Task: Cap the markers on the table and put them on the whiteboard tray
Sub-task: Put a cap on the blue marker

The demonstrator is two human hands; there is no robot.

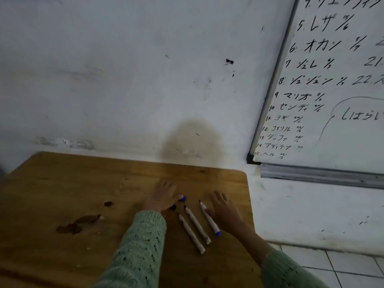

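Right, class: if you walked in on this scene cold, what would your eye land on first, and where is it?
Probably the three uncapped markers lying side by side on the wooden table, between the two hands: the left hand by a blue cap, the right hand beside the rightmost marker. Next, the whiteboard at upper right, covered in numbered handwriting, with its empty tray beneath.

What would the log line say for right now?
markers: three uncapped on table | left hand: at blue cap | right hand: beside marker | tray: no markers seen
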